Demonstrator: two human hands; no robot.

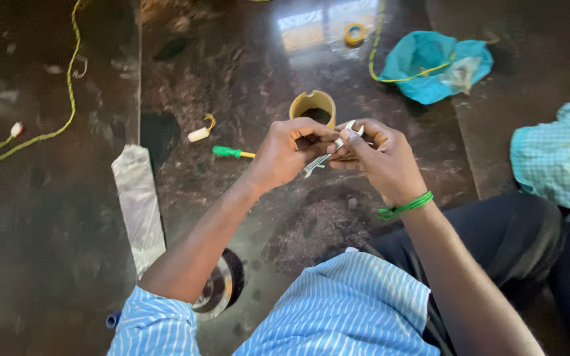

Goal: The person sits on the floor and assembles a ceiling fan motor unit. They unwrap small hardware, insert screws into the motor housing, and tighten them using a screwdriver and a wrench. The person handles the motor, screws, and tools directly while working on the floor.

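Both hands pinch the slim metal tool (321, 160), left hand (285, 155) low, right hand (380, 161) high, its length slanting far-right.

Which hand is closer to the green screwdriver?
Left. The left hand sits just right of the green screwdriver, nearly touching it; the right hand is farther right.

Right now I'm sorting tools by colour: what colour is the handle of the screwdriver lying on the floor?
Green, on the screwdriver; the head view shows it.
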